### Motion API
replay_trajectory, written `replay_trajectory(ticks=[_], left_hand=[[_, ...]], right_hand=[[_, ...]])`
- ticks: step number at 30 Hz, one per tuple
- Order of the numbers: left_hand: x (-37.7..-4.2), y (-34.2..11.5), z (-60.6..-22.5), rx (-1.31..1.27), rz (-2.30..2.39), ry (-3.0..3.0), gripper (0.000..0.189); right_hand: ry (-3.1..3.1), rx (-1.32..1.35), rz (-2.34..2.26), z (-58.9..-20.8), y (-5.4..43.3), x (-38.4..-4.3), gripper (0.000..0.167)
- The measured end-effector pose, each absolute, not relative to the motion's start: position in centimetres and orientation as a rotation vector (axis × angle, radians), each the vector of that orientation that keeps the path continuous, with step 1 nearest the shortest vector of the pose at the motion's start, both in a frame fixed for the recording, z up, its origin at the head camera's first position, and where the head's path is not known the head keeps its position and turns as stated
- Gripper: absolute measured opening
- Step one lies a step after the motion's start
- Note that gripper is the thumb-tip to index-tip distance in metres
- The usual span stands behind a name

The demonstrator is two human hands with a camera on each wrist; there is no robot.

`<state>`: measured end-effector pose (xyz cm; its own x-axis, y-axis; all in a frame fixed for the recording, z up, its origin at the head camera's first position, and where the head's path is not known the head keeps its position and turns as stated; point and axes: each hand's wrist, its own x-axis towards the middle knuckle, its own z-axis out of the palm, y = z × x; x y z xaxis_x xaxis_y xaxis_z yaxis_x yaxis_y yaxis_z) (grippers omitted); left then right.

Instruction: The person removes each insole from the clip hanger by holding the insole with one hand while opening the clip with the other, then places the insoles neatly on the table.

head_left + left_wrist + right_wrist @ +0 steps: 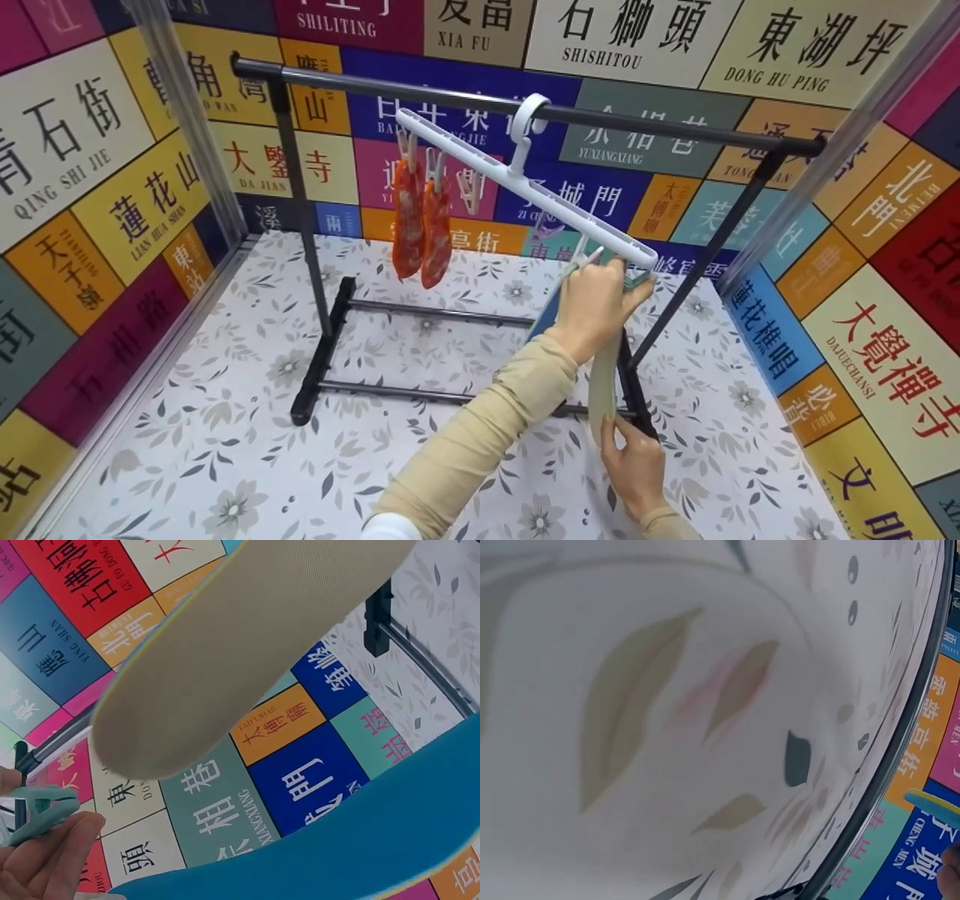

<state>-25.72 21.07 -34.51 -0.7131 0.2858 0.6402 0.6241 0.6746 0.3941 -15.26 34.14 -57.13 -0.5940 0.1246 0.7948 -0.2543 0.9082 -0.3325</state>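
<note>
My left hand (596,304) is raised to the right end of a white clip hanger (525,180). It pinches a mint-green clothespin (46,811) between thumb and fingers. Lower down, my right hand (636,461) pinches the bottom end of a beige-faced insole (602,386), which stands upright below the hanger. In the left wrist view, the insole's rounded upper end is close to the clothespin; whether the clip bites it I cannot tell. A blue insole (360,817) hangs beside it, partly hidden behind my left hand in the head view. Two orange sock-like pieces (409,225) hang from clothespins at the hanger's left end.
The hanger's hook hangs on the top bar (322,77) of a black rack, tilted down to the right. An unused pale clothespin (470,191) hangs near the orange pieces. A floral cloth (225,457) lies underneath, and sign-printed walls (885,352) enclose the area.
</note>
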Motion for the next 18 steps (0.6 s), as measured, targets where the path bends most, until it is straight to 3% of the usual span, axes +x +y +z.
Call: replay_trajectory(ticks=[13,18], left_hand=[[-24.4,19.9,-34.7,-0.787,-0.940,-2.280,0.044],[-24.3,19.4,-35.1,-0.807,-0.950,-2.292,0.035]], right_hand=[[-2.155,0.075,0.489,-57.5,34.8,-14.9,0.008],[-2.180,0.043,0.489,-57.5,35.0,-14.7,0.010]])
